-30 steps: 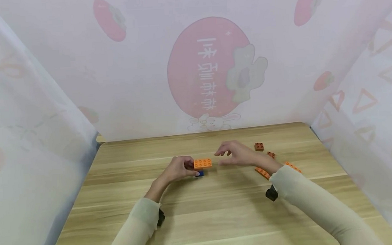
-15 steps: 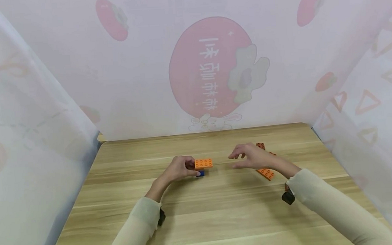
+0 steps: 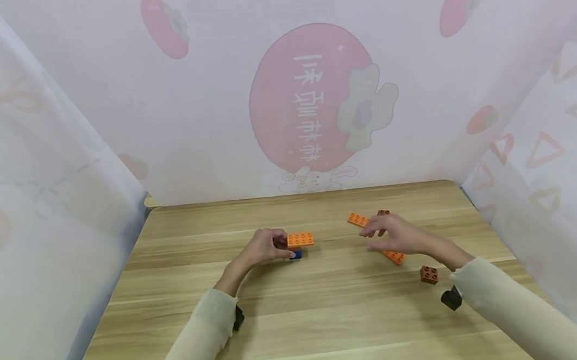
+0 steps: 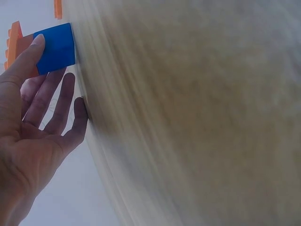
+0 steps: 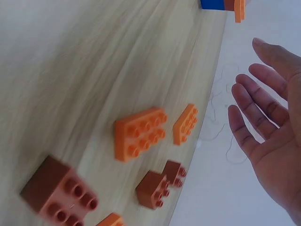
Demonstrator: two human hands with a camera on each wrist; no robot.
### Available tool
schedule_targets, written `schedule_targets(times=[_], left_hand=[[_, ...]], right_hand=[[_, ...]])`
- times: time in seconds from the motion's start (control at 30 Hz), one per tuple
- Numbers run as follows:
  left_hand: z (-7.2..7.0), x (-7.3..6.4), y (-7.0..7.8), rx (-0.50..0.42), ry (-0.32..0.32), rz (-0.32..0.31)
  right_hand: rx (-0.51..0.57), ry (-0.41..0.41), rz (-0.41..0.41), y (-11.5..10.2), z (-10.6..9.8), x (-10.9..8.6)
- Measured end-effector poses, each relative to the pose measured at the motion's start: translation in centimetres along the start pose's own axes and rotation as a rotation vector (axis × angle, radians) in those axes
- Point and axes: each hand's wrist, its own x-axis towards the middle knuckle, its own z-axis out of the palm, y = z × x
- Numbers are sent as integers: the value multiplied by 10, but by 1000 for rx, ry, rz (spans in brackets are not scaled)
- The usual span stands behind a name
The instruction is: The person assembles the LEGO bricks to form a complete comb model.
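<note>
My left hand [image 3: 262,246] pinches a small stack of building blocks between thumb and fingers. The stack has a blue block [image 4: 57,49] at the bottom, a brown block [image 4: 23,45] on it and a thin orange block [image 3: 300,239] on top, jutting out to the right. In the left wrist view the thumb lies across the brown and blue blocks. My right hand [image 3: 399,235] is held above the loose blocks with its fingers relaxed and apart, holding nothing. It partly covers a loose orange block [image 3: 395,257]; another orange block [image 3: 357,219] lies just beyond its fingertips.
A brown block [image 3: 429,274] lies near the right wrist, and another brown block [image 3: 384,212] is partly hidden behind the right hand. Several loose blocks show in the right wrist view. The wooden table [image 3: 276,322] is bounded by patterned cloth walls [image 3: 207,124].
My right hand has moved right, away from the stack, uncovering a brown block. An orange block now lies by its fingertips. The left hand keeps hold of the stack almost unmoved.
</note>
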Motion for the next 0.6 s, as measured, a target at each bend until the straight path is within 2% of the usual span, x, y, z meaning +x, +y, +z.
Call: schedule_targets(times=[0.2, 0.4, 0.6], left_hand=[[0, -1, 0, -9, -4, 13], [0, -1, 0, -8, -7, 0], [-1, -1, 1, -4, 1, 9]], right_hand=[[16, 5, 31, 8, -2, -18], [21, 14, 56, 16, -4, -38], [45, 22, 9, 24, -7, -55]])
